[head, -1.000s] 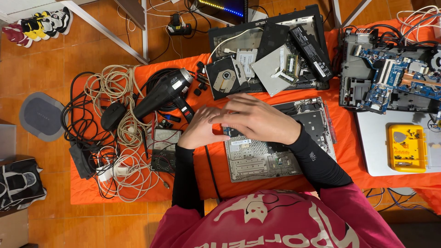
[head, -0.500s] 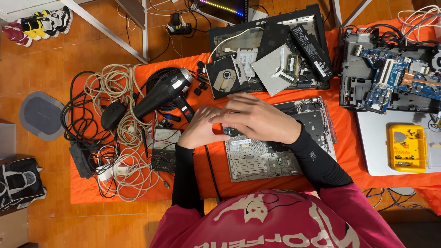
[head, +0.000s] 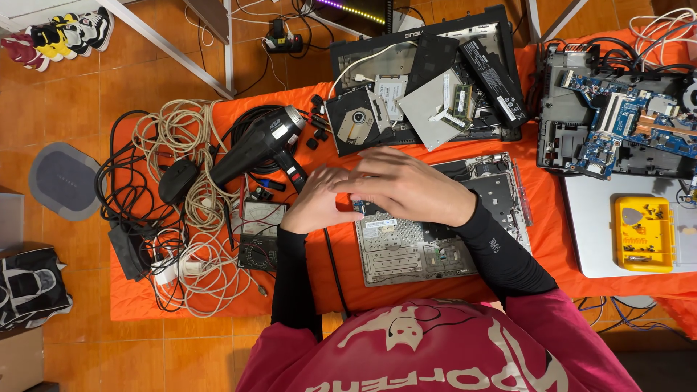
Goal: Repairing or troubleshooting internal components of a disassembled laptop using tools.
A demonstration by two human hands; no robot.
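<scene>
Both hands (head: pixel 377 192) (fingers meeting) cover the opened laptop's (head: pixel 443 232) upper-left corner.

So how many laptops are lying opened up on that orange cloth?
3: one under the hands, a black one at the top middle, and one with a blue circuit board at the top right. The closed silver one isn't counted.

Black hair dryer (head: pixel 258 149) beside tangled cables (head: pixel 174 218); multimeter (head: pixel 259 234) near them; yellow parts tray (head: pixel 644 234) on grey laptop (head: pixel 592 232); shoes (head: pixel 51 33) on floor.
</scene>
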